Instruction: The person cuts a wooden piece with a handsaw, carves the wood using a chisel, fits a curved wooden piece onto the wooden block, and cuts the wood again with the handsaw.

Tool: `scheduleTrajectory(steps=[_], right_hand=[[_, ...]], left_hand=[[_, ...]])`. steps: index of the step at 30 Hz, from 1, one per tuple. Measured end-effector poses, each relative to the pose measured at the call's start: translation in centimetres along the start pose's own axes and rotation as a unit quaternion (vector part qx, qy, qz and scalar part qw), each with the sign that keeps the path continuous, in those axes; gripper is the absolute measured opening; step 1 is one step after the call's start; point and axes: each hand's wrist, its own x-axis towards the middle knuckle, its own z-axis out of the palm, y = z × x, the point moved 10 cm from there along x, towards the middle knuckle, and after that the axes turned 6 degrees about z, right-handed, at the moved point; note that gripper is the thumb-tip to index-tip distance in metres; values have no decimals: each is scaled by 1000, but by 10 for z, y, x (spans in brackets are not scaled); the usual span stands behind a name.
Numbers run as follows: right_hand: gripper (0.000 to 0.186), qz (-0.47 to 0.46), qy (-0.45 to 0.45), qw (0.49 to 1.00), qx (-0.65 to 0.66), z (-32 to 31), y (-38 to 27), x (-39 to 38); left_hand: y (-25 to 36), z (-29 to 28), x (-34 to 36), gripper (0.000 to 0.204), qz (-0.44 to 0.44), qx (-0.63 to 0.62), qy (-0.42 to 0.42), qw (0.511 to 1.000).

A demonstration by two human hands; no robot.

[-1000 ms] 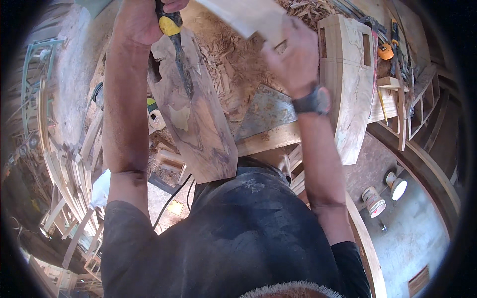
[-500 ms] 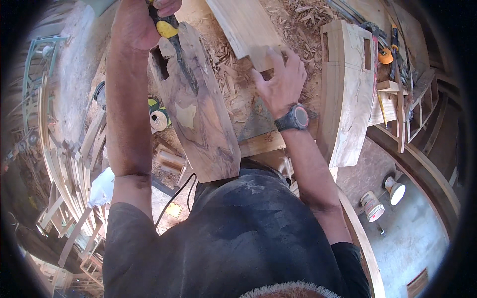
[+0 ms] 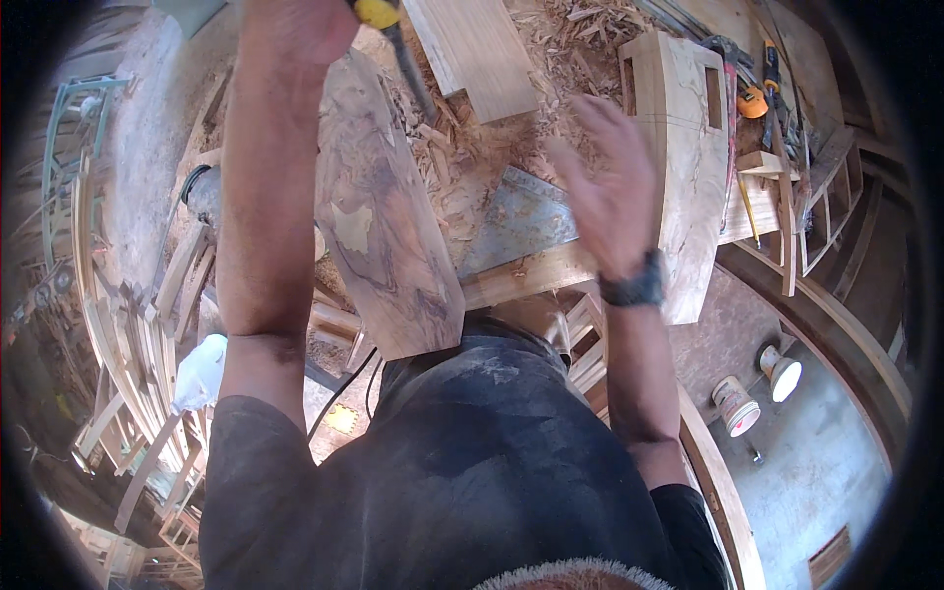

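At the top edge my left hand (image 3: pixel 300 29) is closed on a chisel (image 3: pixel 408 69) with a yellow-and-black handle; its fingers are partly cut off by the frame. The dark blade points down over wood shavings, beside the far end of a dark-grained wooden piece (image 3: pixel 388 256). That piece lies lengthwise toward my body, with a pale patch on its face. My right hand (image 3: pixel 615 187), slightly blurred, is open with fingers stretched out and holds nothing. It hovers between a paler board (image 3: pixel 482 59) with a stepped end and a mortised wooden block (image 3: pixel 678 177).
Shavings (image 3: pixel 590 49) cover the bench around a flat grey metal plate (image 3: pixel 521 221). Far right are an orange tape measure (image 3: pixel 752 102), a screwdriver (image 3: pixel 771 69) and a pencil (image 3: pixel 747 208). Long wooden strips (image 3: pixel 108 324) stack at left. Two buckets (image 3: pixel 736 405) stand on the floor.
My left hand has lifted the chisel away from the dark-grained piece, up and to the right. My right hand has left the paler board's end and swung right.
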Motion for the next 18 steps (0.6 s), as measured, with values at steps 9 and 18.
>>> scheduleTrajectory(steps=[9, 18], right_hand=[[57, 244, 146, 950, -131, -178, 151, 1], [43, 229, 28, 958, -170, -152, 228, -7]], left_hand=[[-28, 73, 0, 35, 56, 8, -38, 998], [-65, 91, -1, 27, 64, 35, -21, 997]])
